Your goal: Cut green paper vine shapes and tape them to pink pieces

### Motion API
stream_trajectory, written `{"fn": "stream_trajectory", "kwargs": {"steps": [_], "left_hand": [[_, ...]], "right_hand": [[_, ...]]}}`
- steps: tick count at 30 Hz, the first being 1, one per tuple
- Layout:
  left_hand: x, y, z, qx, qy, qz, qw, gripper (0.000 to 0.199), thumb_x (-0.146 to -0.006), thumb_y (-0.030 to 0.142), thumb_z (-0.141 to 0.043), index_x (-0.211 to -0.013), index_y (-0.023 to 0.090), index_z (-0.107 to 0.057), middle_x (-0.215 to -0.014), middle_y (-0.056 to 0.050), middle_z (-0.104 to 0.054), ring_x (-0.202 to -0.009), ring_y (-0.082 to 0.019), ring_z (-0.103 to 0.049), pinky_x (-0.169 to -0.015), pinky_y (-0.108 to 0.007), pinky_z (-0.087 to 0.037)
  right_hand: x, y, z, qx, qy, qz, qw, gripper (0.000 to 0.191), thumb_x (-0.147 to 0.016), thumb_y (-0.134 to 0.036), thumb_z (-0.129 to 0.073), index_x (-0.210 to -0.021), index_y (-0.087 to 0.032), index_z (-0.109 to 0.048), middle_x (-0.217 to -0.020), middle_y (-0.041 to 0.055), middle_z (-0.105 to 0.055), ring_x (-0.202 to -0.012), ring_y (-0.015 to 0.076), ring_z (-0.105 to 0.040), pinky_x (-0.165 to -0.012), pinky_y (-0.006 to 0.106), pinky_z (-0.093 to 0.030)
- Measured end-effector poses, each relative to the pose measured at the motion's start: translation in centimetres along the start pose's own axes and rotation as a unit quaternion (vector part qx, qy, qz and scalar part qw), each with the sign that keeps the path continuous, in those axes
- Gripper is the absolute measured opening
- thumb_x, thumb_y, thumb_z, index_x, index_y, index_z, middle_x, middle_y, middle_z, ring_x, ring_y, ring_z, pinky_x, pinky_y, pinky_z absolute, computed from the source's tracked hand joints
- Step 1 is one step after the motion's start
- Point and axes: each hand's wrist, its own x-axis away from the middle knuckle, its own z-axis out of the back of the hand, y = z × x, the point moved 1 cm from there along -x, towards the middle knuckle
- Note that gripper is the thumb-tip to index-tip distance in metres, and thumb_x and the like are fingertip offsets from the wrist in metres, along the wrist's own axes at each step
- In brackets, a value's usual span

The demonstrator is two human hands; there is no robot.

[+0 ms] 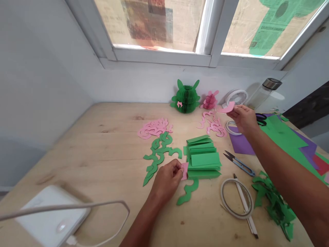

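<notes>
In my left hand (168, 176), low over the table, a small pink paper piece (184, 171) is pinched between thumb and fingers. It touches the left edge of a stack of folded green paper strips (204, 159). My right hand (244, 118) reaches to the back right and grips a curved pink paper strip (227, 108) by its right end. Below that strip lies a heap of wavy pink paper cutouts (215, 125). Wavy green paper cutouts (156, 154) lie left of the folded strips, and a single green wavy piece (189, 192) sits in front of them.
A blue thread snipper (240, 163), a tape roll (236, 198) over a pen (252, 223), and green scraps (276, 202) lie right. Green and pink honeycomb paper figures (187, 99) stand by the wall near a fan (235, 97) and bottle (264, 91). A cabled white power bank (53, 216) is front left.
</notes>
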Motion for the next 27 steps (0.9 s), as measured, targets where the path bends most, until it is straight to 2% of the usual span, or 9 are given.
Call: {"fn": "stream_trajectory", "kwargs": {"steps": [3,7,11,14,17,21,27], "left_hand": [[0.0,-0.1,-0.1,-0.006,0.014,-0.005,1.000,0.012,-0.074,0.024,-0.050,-0.063,0.020,-0.050,-0.053,0.003,-0.050,-0.048,-0.012,-0.042,-0.049,-0.022,-0.029],[0.1,-0.2,0.0,-0.006,0.027,-0.010,1.000,0.011,-0.073,0.024,-0.051,-0.063,0.020,-0.051,-0.054,0.003,-0.052,-0.049,-0.012,-0.042,-0.049,-0.022,-0.028],[0.1,-0.1,0.0,-0.012,0.026,-0.009,1.000,0.013,-0.074,0.025,-0.051,-0.062,0.020,-0.052,-0.053,0.003,-0.050,-0.048,-0.011,-0.041,-0.049,-0.022,-0.027],[0.1,-0.1,-0.1,-0.005,0.036,-0.012,0.999,0.014,-0.073,0.025,-0.052,-0.061,0.020,-0.053,-0.054,0.002,-0.052,-0.048,-0.012,-0.041,-0.049,-0.022,-0.027],[0.0,-0.3,-0.1,-0.009,0.039,-0.013,0.999,0.014,-0.074,0.026,-0.052,-0.061,0.020,-0.053,-0.055,0.002,-0.052,-0.049,-0.012,-0.042,-0.049,-0.022,-0.028],[-0.1,-0.5,-0.2,-0.025,0.037,-0.013,0.999,0.014,-0.075,0.026,-0.050,-0.062,0.020,-0.052,-0.056,0.002,-0.052,-0.050,-0.012,-0.043,-0.050,-0.023,-0.029],[-0.1,-0.4,-0.1,-0.019,0.031,-0.002,0.999,0.015,-0.076,0.026,-0.050,-0.063,0.021,-0.052,-0.054,0.003,-0.052,-0.049,-0.012,-0.043,-0.051,-0.023,-0.030]], "right_hand": [[-0.9,0.1,-2.4,0.087,-0.020,0.036,0.995,0.016,-0.076,-0.036,-0.056,-0.074,-0.022,-0.063,-0.083,0.0066,-0.071,-0.089,0.0250,-0.066,-0.085,0.039,-0.048],[-0.5,0.4,-4.9,0.194,-0.126,0.067,0.971,0.012,-0.071,-0.034,-0.066,-0.075,-0.025,-0.071,-0.084,0.0033,-0.074,-0.085,0.0251,-0.066,-0.081,0.035,-0.046],[-0.6,1.5,-4.2,0.281,-0.174,0.066,0.941,0.019,-0.078,-0.033,-0.058,-0.087,-0.025,-0.074,-0.100,0.0044,-0.074,-0.091,0.0257,-0.066,-0.080,0.035,-0.046],[-1.3,2.7,-3.0,0.338,-0.209,0.064,0.915,0.021,-0.074,-0.027,-0.060,-0.090,-0.025,-0.074,-0.103,0.0051,-0.073,-0.094,0.0261,-0.065,-0.078,0.034,-0.046],[-2.3,3.7,-2.5,0.383,-0.246,0.060,0.888,0.019,-0.069,-0.026,-0.063,-0.085,-0.025,-0.074,-0.096,0.0043,-0.074,-0.088,0.0248,-0.065,-0.072,0.031,-0.045],[-3.6,4.3,-3.0,0.419,-0.283,0.049,0.861,0.013,-0.064,-0.025,-0.066,-0.075,-0.024,-0.072,-0.083,0.0042,-0.074,-0.075,0.0227,-0.064,-0.062,0.028,-0.042],[-4.9,4.4,-3.6,0.425,-0.315,0.026,0.848,0.006,-0.059,-0.024,-0.068,-0.065,-0.023,-0.068,-0.073,0.0032,-0.071,-0.066,0.0204,-0.062,-0.057,0.028,-0.038]]}}
